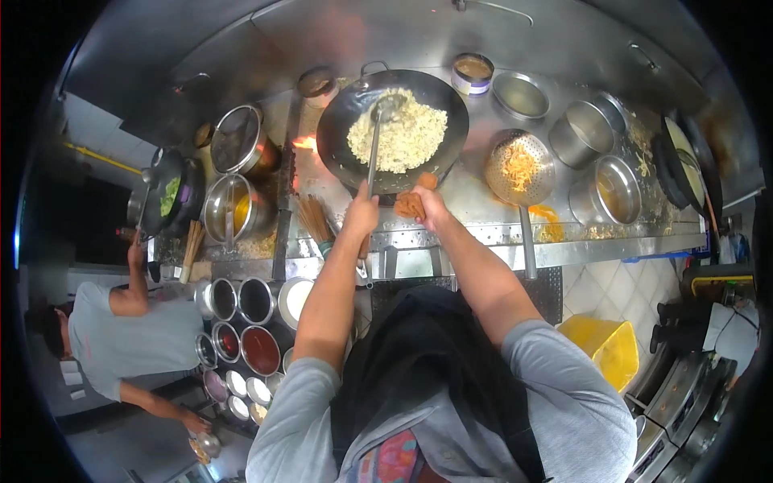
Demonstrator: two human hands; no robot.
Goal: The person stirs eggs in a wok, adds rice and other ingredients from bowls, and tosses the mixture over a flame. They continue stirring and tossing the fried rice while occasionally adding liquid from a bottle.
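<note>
My left hand point(361, 212) is wrapped round the long handle of a ladle point(374, 153). The ladle's bowl rests in a pale heap of fried rice point(415, 133), on its upper left side. The rice lies in a large black wok point(334, 129). At the wok's near rim, my right hand point(433, 208) grips a folded orange-brown cloth point(411, 203). The wok handle under that cloth is hidden. Flame point(305, 143) shows at the left of the wok.
Right of the wok, a perforated strainer point(543, 153) holds orange shreds. Metal pots point(581, 133) stand beyond it. Bamboo brushes point(314, 219) lean near my left forearm. Sauce and seasoning containers point(261, 350) stand lower left. A co-worker point(133, 338) works at another wok on the left.
</note>
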